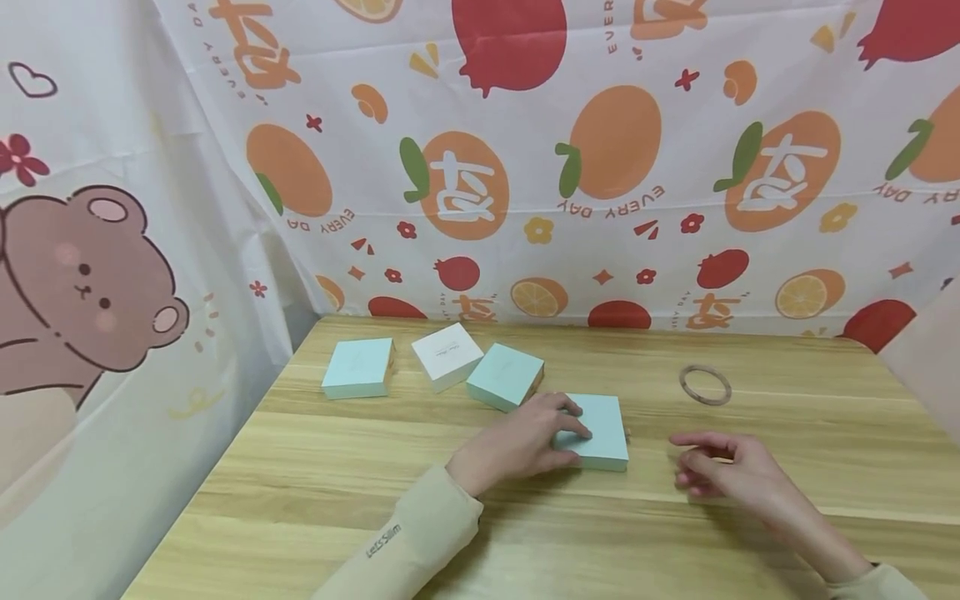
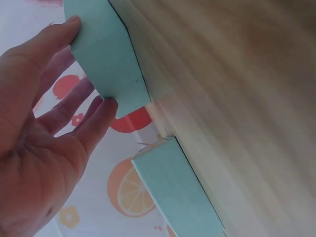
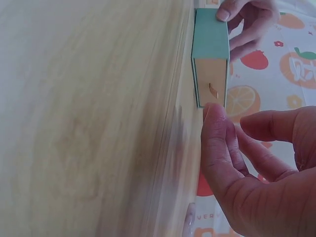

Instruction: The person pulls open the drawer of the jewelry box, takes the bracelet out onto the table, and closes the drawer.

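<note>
My left hand (image 1: pixel 528 437) grips a mint-green drawer box (image 1: pixel 603 429) on the wooden table. Its fingers spread over the box top, and the thumb lies against the near side, as the left wrist view shows. A small ribbon pull tab (image 3: pixel 213 90) sticks out of the beige drawer front on the box's right side. My right hand (image 1: pixel 731 471) hovers to the right of that tab, holding nothing, its fingers loosely bent and thumb apart from them. Behind the right hand lies a greyish-brown bangle (image 1: pixel 705 385), flat on the table.
Left of the held box stand a second mint box (image 1: pixel 506 375), a white box (image 1: pixel 447 354) with small print, and a third mint box (image 1: pixel 357 365). A fruit-print curtain (image 1: pixel 540 250) hangs along the table's back edge, and a bear-print one (image 1: pixel 225 275) at the left.
</note>
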Demonstrator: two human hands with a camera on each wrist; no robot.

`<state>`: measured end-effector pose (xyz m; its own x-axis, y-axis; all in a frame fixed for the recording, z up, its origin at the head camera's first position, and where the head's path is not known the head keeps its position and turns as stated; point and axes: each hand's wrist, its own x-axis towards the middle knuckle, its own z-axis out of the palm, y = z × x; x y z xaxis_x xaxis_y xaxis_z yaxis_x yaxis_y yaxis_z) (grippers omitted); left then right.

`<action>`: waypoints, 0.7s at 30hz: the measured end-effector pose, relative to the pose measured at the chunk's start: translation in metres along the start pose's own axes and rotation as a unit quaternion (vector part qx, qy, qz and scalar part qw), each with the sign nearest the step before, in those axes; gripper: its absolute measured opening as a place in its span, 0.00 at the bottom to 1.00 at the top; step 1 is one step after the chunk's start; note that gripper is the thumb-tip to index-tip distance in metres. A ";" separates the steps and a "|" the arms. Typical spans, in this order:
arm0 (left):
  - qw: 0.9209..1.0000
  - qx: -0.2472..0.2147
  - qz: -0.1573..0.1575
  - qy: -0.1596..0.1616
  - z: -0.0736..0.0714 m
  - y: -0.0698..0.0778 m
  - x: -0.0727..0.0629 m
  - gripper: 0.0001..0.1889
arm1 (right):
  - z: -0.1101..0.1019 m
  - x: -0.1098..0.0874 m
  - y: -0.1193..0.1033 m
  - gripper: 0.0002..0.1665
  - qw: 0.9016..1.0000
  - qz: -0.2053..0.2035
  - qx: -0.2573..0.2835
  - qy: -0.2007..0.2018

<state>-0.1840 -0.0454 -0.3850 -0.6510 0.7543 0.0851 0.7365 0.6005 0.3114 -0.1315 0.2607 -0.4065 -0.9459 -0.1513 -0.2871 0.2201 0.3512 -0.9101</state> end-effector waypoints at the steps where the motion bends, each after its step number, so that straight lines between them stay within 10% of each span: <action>1: 1.000 0.001 0.000 0.002 0.000 0.000 0.003 0.15 | -0.001 0.000 0.000 0.27 1.000 0.000 -0.001 0.002; 21: 1.000 -0.001 -0.010 0.014 0.009 -0.004 0.059 0.15 | -0.012 -0.002 0.007 0.27 1.000 -0.004 0.009 0.014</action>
<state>-0.2236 -0.0002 -0.3900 -0.6701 0.7346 0.1060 0.7233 0.6142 0.3156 -0.1305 0.2744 -0.4090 -0.9540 -0.1277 -0.2713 0.2163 0.3338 -0.9175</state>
